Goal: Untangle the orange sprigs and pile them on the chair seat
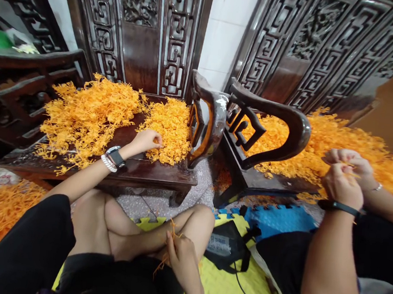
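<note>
Someone (pixel 122 279) sits by a dark wooden seat (pixel 165 175), close to where I stand. Their left hand (pixel 151 141), wearing a black watch (pixel 120 157), is curled up at a small orange pile (pixel 171 123). A bigger orange pile (pixel 95 108) is beside it. Their right hand (pixel 181 253) pinches some thin orange strings (pixel 174 230) lower down. Another person's hands (pixel 345 183) are close together, near lots more orange stuff (pixel 294 150).

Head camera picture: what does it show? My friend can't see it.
A cross-legged person's left hand is at a small orange pile on a dark wooden seat; the right hand holds orange strands. A bigger pile lies beside the small one. At the right, another person's hands are together beside another orange heap.
</note>
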Motion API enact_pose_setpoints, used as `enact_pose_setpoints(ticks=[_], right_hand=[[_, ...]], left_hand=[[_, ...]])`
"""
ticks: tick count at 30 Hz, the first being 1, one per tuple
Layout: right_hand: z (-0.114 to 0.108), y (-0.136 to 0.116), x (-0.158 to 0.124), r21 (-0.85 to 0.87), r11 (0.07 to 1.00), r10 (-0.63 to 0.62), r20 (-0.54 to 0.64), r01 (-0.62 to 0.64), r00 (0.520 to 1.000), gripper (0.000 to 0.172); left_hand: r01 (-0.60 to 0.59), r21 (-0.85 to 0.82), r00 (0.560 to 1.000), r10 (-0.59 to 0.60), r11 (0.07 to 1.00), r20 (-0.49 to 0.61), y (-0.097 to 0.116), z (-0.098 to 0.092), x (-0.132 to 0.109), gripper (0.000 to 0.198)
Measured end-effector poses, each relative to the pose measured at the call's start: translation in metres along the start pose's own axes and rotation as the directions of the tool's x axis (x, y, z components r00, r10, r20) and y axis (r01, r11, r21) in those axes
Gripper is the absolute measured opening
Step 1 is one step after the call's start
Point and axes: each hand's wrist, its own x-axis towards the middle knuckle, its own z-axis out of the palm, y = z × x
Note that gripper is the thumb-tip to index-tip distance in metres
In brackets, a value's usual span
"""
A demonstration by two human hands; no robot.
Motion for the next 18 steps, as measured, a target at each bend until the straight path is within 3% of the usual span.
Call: enact_pose_setpoints(ticks=[3, 6, 9, 11, 14, 16, 18], right_hand=[[0.023, 0.000, -0.010, 0.004, 1.000, 0.023, 0.000, -0.023, 1.000, 0.025], [0.035, 0.001, -0.010, 0.008, 1.000, 0.024, 0.023, -0.024, 0.999, 0.025], [0.044, -0.001, -0.002, 0.015, 1.000, -0.004, 0.082, 0.003, 0.997, 0.027], [0.050, -0.007, 0.006, 0.041, 0.998, -0.043, 0.135, 0.038, 0.990, 0.040], [0.060, -0.027, 0.019, 0.185, 0.977, -0.146, 0.205, 0.108, 0.968, 0.050], [0.069, -0.045, 0.027, 0.334, 0.931, -0.228, 0.222, 0.146, 0.948, 0.050], [0.078, -0.064, 0.034, 0.452, 0.875, -0.307, 0.243, 0.173, 0.920, 0.048]], left_hand=[[-0.039, -0.008, 0.999, 0.039, 0.999, -0.019, 0.001, -0.008, -0.010, 0.022], [-0.069, -0.015, 0.995, 0.068, 0.997, -0.079, 0.003, -0.027, -0.033, 0.028], [-0.121, -0.098, 0.985, 0.107, 0.988, -0.133, 0.005, -0.047, -0.075, 0.031], [-0.150, -0.230, 0.988, 0.137, 0.962, -0.069, 0.008, -0.052, -0.111, 0.030], [-0.118, -0.485, 0.963, 0.218, 0.866, 0.155, 0.016, -0.037, -0.170, 0.036], [-0.009, -0.647, 0.943, 0.222, 0.763, 0.249, 0.025, -0.014, -0.205, 0.064], [0.156, -0.783, 0.927, 0.186, 0.602, 0.327, 0.034, 0.014, -0.232, 0.065]])
